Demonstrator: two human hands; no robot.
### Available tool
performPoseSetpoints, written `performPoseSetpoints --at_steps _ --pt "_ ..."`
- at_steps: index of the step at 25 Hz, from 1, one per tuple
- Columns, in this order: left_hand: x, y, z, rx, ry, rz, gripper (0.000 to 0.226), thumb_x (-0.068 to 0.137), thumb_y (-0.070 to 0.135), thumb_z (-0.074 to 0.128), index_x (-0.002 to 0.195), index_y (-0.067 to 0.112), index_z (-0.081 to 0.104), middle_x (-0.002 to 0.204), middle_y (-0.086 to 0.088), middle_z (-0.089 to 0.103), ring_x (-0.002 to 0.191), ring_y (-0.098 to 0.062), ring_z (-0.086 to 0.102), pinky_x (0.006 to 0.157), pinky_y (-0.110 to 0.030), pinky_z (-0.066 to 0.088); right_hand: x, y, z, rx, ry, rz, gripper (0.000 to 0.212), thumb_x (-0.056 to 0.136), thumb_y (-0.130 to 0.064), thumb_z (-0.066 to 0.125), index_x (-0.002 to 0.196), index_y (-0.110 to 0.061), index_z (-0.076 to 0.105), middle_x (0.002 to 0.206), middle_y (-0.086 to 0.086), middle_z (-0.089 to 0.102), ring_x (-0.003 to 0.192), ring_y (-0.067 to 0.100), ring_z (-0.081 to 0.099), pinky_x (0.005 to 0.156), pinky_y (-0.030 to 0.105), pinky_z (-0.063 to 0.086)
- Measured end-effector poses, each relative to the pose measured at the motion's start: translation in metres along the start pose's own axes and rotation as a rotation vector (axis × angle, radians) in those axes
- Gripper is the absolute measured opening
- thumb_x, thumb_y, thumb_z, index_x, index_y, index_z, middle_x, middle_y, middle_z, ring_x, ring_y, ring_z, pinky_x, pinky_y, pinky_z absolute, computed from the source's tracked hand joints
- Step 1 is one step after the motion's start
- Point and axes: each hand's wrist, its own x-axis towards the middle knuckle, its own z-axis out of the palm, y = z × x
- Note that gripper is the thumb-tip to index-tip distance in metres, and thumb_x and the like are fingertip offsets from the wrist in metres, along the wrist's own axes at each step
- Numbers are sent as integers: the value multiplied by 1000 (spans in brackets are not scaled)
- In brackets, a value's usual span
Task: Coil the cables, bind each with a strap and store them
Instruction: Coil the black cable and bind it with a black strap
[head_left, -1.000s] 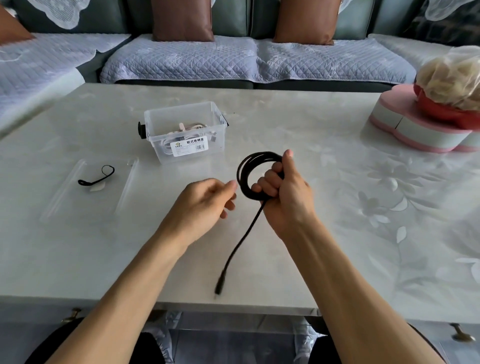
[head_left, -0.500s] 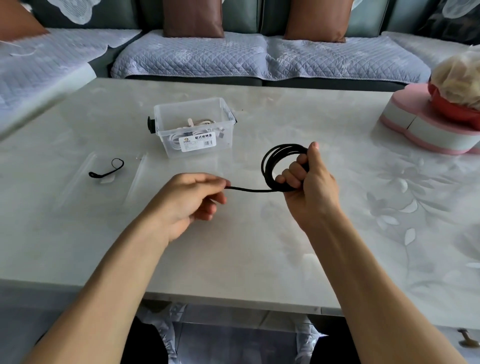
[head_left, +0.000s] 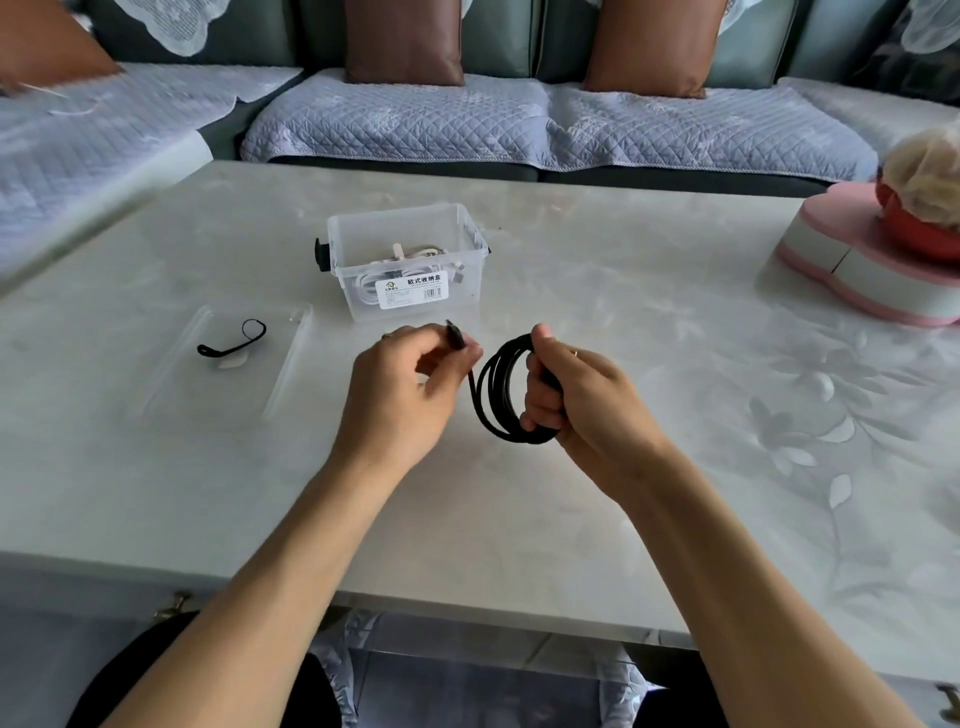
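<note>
The black cable (head_left: 498, 389) hung coiled in thin loops above the bench (head_left: 623, 322), gripped by the right hand (head_left: 576, 400). The left hand (head_left: 410, 384) now pinched its plug end, which had dangled loose a second earlier.

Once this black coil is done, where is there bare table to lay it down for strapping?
Bare table lies between the storage box and the pink box, and along the near edge under both forearms. It is crowded at left: the strap lies on the clear lid, by the left hand.
</note>
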Motion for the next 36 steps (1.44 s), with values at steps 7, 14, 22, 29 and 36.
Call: performPoseSetpoints --at_steps 7,14,22,29,36 --pt "-7 -10 11 240 -91 303 38 91 17 52 126 20 66 95 -6 60 76 -25 64 70 -36 54 -5 -7 0 108 -97 163 39 99 -46 47 77 -13 49 70 5 12 58 19 15 60 31 28" --pt "-7 -10 7 130 -346 325 39 95 22 48 132 23 61 90 -2 63 83 -12 59 79 -24 47 -10 -13 -7 -66 -238 225 36 95 -38 57 70 -16 43 63 0 13 54 18 14 57 30 27" --pt "-8 6 1 -330 -491 -234 17 97 21 56 89 9 65 72 -1 67 78 -17 70 71 -28 52 -12 -17 -12 -19 -224 188 25 95 -14 45 71 -15 39 63 1 13 56 19 13 56 30 32" --pt "-15 12 14 -342 -399 -348 38 97 40 43 70 13 43 56 8 50 67 -21 59 86 -51 47 -9 -11 -4 -102 -25 128 15 96 -17 52 95 -3 57 63 3 46 52 18 41 64 35 44" --pt "-11 12 21 -256 -303 -432 34 103 32 40 74 15 44 45 10 50 68 -24 58 79 -38 42 -9 -6 -5 -326 107 35 34 96 -33 52 127 -21 55 106 -1 68 82 18 73 96 42 51"
